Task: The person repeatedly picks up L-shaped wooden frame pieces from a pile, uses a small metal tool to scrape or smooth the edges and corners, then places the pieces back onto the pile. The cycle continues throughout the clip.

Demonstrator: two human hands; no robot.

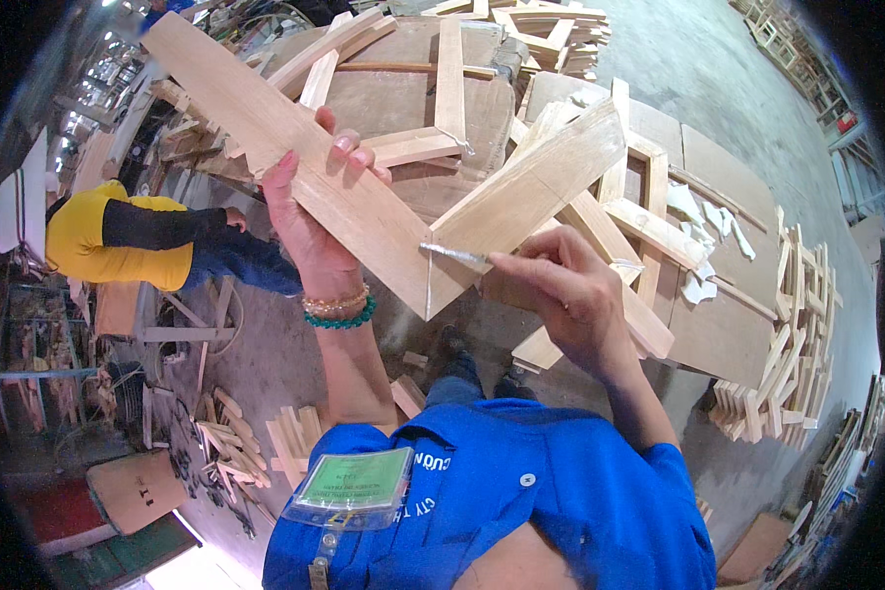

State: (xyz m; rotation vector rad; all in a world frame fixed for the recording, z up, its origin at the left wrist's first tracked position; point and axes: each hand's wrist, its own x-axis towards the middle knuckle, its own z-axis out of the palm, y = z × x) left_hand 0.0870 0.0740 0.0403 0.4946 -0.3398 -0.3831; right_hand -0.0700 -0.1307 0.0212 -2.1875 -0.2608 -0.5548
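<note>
My left hand grips one arm of an L-shaped wooden frame piece, thumb on the near side and fingers curled over the far edge. Two flat boards meet at the piece's corner, and a pale line runs along their mitred joint. Pinched in my right hand is a thin, whitish-silver metal blade, whose tip lies at the upper end of that joint. Whether the pale line is filler or glue I cannot tell. Part of the blade is hidden by my fingers.
Cardboard-covered work surfaces hold more wooden pieces and torn white scraps. Stacks of angled frames stand at the right. A person in yellow is at the left. Loose wood pieces lie on the floor.
</note>
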